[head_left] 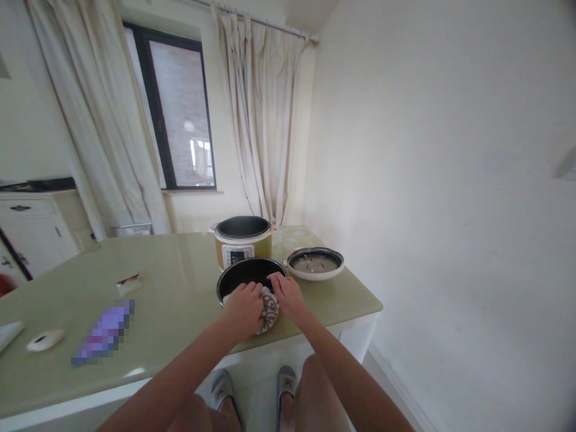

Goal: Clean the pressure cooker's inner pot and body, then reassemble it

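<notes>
A black cooker inner pot (238, 273) stands near the front edge of the table. My left hand (244, 309) is closed on a patterned grey-and-white cloth (270, 312), which lies over the pot's near rim and hangs down its outside. At the right of the rim, my right hand (287, 294) has its fingers bent over the edge and grips the pot; part of its grasp is hidden. Just behind the pot is an electric pressure cooker (261, 247), its top uncovered and its control panel facing me. The cooker's round lid (315, 264) lies upside down to the right.
The green tabletop (180, 270) ends at a wall on the right. On its left side are a small packet (129, 283), a blurred purple item (104, 332) and a white oval object (45, 340). My slippered feet (222, 387) are below the table edge.
</notes>
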Tool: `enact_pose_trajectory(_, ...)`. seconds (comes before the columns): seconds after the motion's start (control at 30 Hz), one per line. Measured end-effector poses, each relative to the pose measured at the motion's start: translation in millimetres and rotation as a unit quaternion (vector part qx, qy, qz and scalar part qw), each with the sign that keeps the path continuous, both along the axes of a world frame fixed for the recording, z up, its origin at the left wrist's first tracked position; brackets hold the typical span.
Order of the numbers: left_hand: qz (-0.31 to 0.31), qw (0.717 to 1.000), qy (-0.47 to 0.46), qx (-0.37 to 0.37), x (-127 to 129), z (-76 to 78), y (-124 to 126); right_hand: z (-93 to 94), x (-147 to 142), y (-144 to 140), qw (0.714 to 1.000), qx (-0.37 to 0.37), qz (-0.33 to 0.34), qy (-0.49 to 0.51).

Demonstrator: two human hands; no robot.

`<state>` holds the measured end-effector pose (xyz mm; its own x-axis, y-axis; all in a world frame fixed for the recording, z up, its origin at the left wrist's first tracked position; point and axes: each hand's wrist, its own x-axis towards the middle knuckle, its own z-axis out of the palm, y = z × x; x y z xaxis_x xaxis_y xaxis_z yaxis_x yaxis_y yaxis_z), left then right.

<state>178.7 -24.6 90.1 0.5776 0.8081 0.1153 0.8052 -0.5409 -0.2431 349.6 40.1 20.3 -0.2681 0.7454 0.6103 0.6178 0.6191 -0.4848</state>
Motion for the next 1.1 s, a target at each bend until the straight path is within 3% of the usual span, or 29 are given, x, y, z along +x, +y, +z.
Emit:
enact_pose_trajectory(0.1, -0.003, 0.999, -0.025, -0.039, 0, -19.8, 9, 0.1, 1, -9, 0.996, -0.031, 0.017, 0.085)
enact_pose_trajectory(0.17, -0.053, 0.997, -0.05, -0.026, -12, -32.2, 18, 1.2, 5, -9, 0.993, -0.038, 0.04, 0.107)
enact_pose_trajectory(0.27, -0.144, 0.984, -0.089, 0.049, -37, -48.0, 33, 0.3, 10, -2, 0.992, -0.026, 0.051, 0.115)
enact_pose_trajectory(0.37, -0.218, 0.954, -0.132, 0.157, -52, -60.2, 46, -5.4, 7, 8, 0.992, 0.028, 0.036, 0.121)
enact_pose_trajectory(0.47, -0.259, 0.924, -0.169, 0.225, -56, -67.0, 58, -12.1, -2, 16, 0.991, 0.054, 0.025, 0.119)
enact_pose_trajectory(0.57, -0.264, 0.916, -0.183, 0.24, -59, -68.8, 73, -16.0, -9, 28, 0.994, 0.043, 0.005, 0.105)
enact_pose_trajectory(0.73, -0.244, 0.925, -0.179, 0.231, -67, -66.1, 102, -9.6, -14, 66, 0.998, 0.022, -0.016, 0.048)
enact_pose_trajectory(0.83, -0.212, 0.945, -0.162, 0.191, -70, -58.5, 114, 0.0, -15, 85, 1.0, -0.014, -0.007, 0.0)
enact_pose_trajectory(0.97, -0.072, 0.983, -0.161, 0.048, -69, -42.2, 114, 3.5, -23, 83, 0.999, -0.035, 0.004, -0.012)
enact_pose_trajectory(1.1, 0.047, 0.983, -0.176, -0.016, -49, -26.9, 98, -0.2, -30, 69, 0.999, -0.02, 0.035, 0.02)
